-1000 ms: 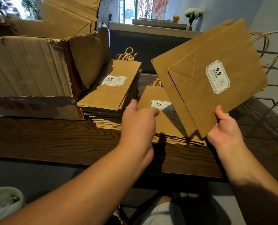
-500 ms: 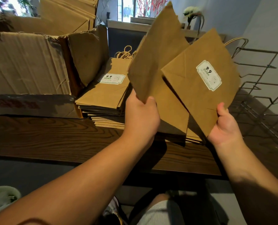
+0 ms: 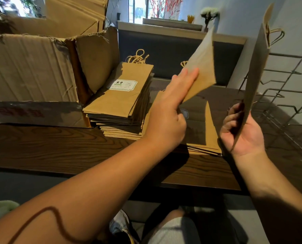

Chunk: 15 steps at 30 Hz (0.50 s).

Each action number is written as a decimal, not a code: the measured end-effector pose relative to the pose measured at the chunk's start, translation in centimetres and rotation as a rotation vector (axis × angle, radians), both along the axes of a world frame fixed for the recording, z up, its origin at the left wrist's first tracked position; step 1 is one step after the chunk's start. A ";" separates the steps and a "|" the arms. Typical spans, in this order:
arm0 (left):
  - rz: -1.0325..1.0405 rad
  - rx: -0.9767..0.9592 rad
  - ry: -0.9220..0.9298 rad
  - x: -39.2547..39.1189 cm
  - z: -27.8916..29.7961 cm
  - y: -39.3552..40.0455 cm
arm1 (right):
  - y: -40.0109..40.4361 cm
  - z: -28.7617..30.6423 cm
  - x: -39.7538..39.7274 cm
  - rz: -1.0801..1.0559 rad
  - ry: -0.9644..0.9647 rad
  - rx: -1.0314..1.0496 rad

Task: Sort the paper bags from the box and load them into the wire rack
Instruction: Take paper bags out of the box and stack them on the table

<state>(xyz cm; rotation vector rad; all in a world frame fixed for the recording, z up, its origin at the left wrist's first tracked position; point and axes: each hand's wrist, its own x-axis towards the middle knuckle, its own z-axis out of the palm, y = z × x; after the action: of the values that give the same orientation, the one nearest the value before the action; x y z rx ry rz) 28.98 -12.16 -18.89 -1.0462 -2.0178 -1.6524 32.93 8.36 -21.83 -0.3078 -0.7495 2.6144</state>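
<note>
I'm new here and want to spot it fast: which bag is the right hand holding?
Start at the wire rack on the right edge of the wooden table. Just left of it, the right hand grips a brown paper bag by its bottom. Unlike the flat stacks, it stands upright, edge-on, its twine handle at the top.

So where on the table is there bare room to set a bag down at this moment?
Bare wood runs along the near edge of the table, bordered by the cardboard box and the two bag stacks behind. It is crowded mid-table around the stacks, where the left hand and right hand each hold a bag, and at the right by the wire rack.
</note>
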 end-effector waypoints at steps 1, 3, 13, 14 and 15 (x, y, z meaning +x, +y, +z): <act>-0.004 -0.064 0.039 -0.2 -0.2 0.2 | 0.1 0.0 0.1 0.016 0.020 -0.019; -0.022 -0.241 0.164 -0.8 -0.5 0.3 | 0.4 -0.2 0.3 0.036 0.028 -0.028; -0.063 -1.043 0.261 -2.6 -5.0 1.9 | 0.0 0.2 1.3 -0.022 -0.107 0.036; -0.062 -1.011 0.225 -2.6 -5.2 1.8 | -0.1 0.2 1.3 -0.029 -0.127 0.057; -0.056 -0.983 0.195 -2.6 -5.3 1.8 | -0.2 0.3 1.2 -0.030 -0.149 0.087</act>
<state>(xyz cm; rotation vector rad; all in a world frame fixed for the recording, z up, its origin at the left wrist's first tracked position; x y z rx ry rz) 26.43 -10.37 -24.20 -1.4644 -2.6914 -0.4494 34.17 8.19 -21.54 -0.4889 -0.8984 2.5428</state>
